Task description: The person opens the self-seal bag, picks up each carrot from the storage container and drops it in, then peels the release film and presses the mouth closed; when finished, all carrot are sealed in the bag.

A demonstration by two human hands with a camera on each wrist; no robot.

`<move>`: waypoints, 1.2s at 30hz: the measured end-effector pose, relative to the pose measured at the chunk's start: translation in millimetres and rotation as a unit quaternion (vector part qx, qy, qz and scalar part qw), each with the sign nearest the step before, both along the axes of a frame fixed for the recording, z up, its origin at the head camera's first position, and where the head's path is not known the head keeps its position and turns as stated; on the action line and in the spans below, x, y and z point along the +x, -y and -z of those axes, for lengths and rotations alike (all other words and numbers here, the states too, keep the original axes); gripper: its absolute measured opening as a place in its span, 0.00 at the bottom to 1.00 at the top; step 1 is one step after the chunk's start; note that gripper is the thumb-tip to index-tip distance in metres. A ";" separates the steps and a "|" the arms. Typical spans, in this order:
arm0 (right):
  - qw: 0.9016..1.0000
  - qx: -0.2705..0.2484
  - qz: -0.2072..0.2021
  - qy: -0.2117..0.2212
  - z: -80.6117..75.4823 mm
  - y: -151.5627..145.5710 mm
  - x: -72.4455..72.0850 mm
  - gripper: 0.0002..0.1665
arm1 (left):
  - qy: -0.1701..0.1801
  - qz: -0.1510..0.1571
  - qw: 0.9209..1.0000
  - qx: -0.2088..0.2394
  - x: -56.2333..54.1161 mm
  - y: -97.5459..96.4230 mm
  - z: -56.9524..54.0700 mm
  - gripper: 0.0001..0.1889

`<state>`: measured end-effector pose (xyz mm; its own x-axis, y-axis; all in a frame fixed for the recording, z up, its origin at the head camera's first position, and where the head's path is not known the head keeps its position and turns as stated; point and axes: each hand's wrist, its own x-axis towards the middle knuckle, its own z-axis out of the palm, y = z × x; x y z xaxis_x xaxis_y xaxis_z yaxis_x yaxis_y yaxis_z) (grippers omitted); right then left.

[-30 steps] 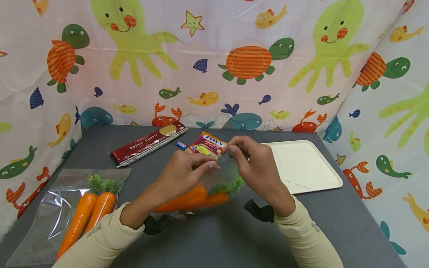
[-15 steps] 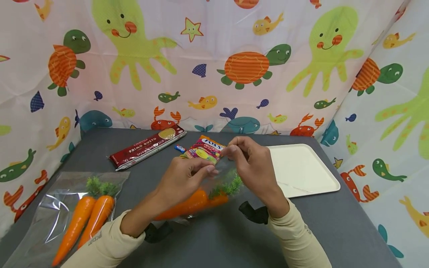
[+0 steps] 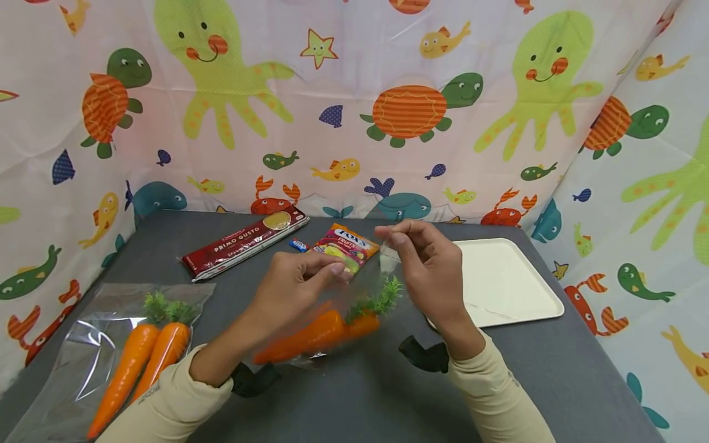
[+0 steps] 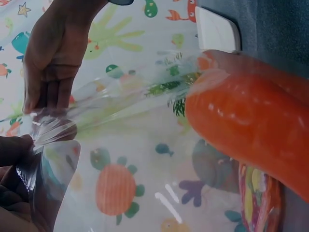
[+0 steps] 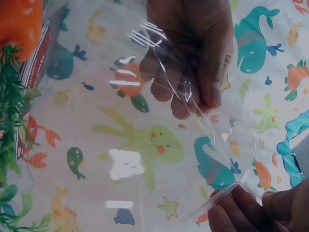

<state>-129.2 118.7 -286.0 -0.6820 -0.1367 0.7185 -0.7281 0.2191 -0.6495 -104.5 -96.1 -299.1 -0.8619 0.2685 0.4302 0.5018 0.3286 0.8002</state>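
Observation:
In the head view, a clear plastic bag [image 4: 120, 116] with orange carrots [image 3: 316, 335] and green leafy tops [image 3: 376, 304] inside hangs between both hands above the table. My left hand [image 3: 293, 289] pinches one side of the bag's upper edge between thumb and fingers. My right hand [image 3: 431, 267] pinches the other side, where the film is bunched. Creases run from the pinched film toward the carrots in the left wrist view. The right wrist view shows the left hand [image 5: 193, 53] behind the clear film and the right hand [image 5: 256, 210] at the lower corner.
A second clear bag [image 3: 61, 357] with two carrots [image 3: 127, 369] lies at the left. Behind the hands are a dark red spaghetti pack [image 3: 244, 243], a small blue wrapped sweet [image 3: 298, 245] and a Fox's fruits packet [image 3: 349, 243]. A cream tray [image 3: 509, 277] lies at the right.
My hands have drawn a little farther apart, the left to the left and the right to the right. The bag stays held between them, and bunched film now shows beside the right fingers.

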 end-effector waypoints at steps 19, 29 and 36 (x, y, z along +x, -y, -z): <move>0.993 0.043 -0.084 0.073 2.6 -26.4 -0.2 0.10 | 0.035 0.000 0.999 0.010 -4.5 8.6 -1.8 0.10; 0.960 0.257 0.019 -0.109 9.9 -31.9 -1.2 0.15 | 0.031 -0.006 0.999 -0.023 -6.1 8.1 -3.1 0.09; 0.954 0.261 0.035 -0.143 15.7 -41.8 -4.0 0.15 | 0.034 -0.012 0.999 -0.028 -7.0 6.5 -5.3 0.08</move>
<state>-133.2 160.5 -301.7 -0.4890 -0.4881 0.7229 -0.8311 0.5124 -0.2163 -111.5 -102.7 -293.8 -0.8952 0.2690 0.3553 0.4382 0.3860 0.8117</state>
